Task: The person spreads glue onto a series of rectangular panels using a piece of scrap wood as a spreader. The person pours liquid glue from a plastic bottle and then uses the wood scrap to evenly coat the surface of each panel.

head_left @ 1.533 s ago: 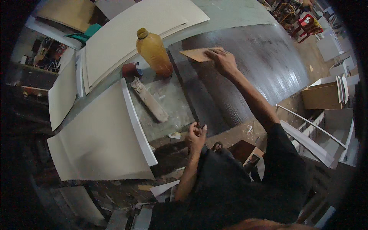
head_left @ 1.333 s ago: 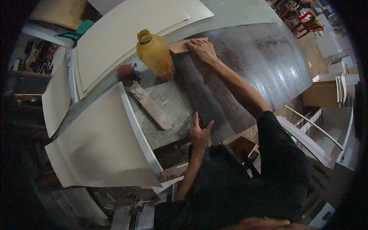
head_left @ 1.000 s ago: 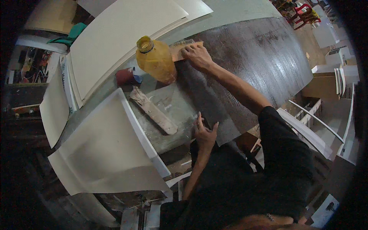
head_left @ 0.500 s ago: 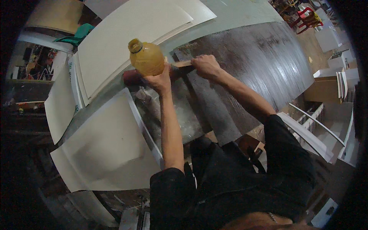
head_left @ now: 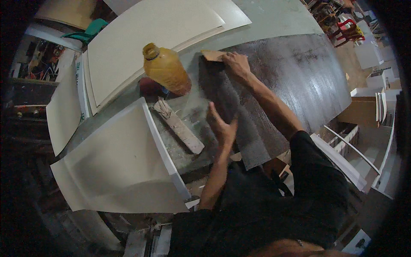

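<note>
My right hand (head_left: 236,65) grips a flat tan piece, like a wooden spreader (head_left: 213,55), at the far left corner of a dark, streaky sheet (head_left: 295,81). Along the sheet's left side runs a dark grey strip (head_left: 244,137); whether it is separate or part of the sheet I cannot tell. Over that strip's left edge is my left hand (head_left: 222,128), thumb and fingers apart, holding nothing and slightly blurred. An open plastic bottle (head_left: 166,70) of yellowish liquid stands on the table to the left, beside a dark red object (head_left: 150,88) partly hidden behind it.
A worn wooden stick (head_left: 180,128) with a frayed end lies near the bottle. Large cream sheets (head_left: 141,47) are stacked at the far left, and another cream panel (head_left: 124,162) lies nearer. Green cloth-like material (head_left: 92,31) and a red chair (head_left: 349,32) are farther off.
My left hand has let go of the bottle, leaving it standing, and moved right and nearer me. My right hand, with the tan piece, has shifted slightly farther away.
</note>
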{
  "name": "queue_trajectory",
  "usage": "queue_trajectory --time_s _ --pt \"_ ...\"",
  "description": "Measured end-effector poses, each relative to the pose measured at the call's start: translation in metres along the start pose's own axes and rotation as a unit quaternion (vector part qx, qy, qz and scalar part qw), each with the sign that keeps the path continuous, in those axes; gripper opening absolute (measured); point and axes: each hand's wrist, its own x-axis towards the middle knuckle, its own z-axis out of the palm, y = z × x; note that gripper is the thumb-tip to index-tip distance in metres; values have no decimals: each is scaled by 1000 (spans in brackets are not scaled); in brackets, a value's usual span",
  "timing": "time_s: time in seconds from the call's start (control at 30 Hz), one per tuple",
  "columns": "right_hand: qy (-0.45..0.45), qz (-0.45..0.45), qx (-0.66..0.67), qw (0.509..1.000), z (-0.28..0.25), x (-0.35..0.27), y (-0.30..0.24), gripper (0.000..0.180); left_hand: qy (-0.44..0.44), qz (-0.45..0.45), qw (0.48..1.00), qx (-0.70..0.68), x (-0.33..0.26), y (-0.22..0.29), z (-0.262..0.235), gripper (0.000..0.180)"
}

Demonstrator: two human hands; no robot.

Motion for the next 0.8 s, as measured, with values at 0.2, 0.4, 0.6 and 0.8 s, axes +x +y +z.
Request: queue_trajectory --time_s 0.2,0.4,0.6,0.8 --pt "-65 -110 37 991 -13 -3 -42 20 -94 -28 984 150 -32 -9 9 97" --pt "0 -76 65 995 2 23 7 31 -89 -14 986 138 -30 9 12 96" --pt "73 -100 105 987 5 15 6 23 -86 -2 981 173 -27 3 7 92" --pt "-8 -92 61 994 3 10 17 41 -81 8 981 177 -26 4 6 91"
